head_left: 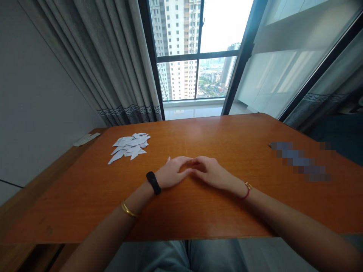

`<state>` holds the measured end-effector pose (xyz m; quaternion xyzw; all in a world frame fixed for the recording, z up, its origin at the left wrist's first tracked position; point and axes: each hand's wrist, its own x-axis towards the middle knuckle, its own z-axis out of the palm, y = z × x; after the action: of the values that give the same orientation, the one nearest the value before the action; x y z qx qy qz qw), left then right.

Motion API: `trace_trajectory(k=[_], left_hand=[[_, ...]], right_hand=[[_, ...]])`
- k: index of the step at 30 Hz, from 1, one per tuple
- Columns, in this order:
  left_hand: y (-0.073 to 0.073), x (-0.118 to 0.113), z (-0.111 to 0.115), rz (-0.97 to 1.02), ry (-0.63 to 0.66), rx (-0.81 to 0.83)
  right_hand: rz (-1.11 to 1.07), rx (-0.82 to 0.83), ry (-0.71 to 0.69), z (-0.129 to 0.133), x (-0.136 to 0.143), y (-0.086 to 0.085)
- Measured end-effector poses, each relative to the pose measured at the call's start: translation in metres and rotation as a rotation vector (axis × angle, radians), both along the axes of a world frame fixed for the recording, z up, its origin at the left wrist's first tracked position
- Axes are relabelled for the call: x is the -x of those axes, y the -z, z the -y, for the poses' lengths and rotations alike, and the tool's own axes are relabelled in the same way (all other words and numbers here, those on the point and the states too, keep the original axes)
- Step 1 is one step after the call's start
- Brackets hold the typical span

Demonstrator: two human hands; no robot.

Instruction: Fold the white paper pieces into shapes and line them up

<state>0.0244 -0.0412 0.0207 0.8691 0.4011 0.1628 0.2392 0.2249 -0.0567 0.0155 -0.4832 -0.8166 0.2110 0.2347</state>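
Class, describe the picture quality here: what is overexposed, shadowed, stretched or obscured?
Head view: sky through the window blown out to white; soft sheen on the far tabletop; dark shadow beside the right forearm; both forearms stretched towards the frame edges; blocky pixelation at right.

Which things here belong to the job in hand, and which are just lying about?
Probably the job's:
left hand and right hand, fingertips together
white paper pieces, nearest loose things
table

Probably lying about:
pale sheets, far left
blurred item, right

Hands together above wooden table
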Motion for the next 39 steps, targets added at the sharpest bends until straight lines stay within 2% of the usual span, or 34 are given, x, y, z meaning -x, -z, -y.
trace_trajectory(k=[4,8,15,21,39], left_hand=[[0.007,-0.005,0.010,-0.013,0.030,-0.097],[0.015,-0.004,0.014,-0.002,0.044,-0.145],[0.014,-0.002,0.017,-0.090,0.070,-0.231],[0.013,0.000,0.017,-0.139,0.102,-0.247],[0.019,-0.001,0.017,-0.090,0.116,-0.225]], right_hand=[[0.074,-0.087,-0.071,0.008,0.002,0.012],[0.069,-0.144,-0.120,0.012,0.001,0.016],[0.081,-0.183,-0.153,0.013,-0.001,0.017],[0.084,-0.175,-0.193,0.014,-0.001,0.018],[0.088,-0.224,-0.241,0.016,0.000,0.016]])
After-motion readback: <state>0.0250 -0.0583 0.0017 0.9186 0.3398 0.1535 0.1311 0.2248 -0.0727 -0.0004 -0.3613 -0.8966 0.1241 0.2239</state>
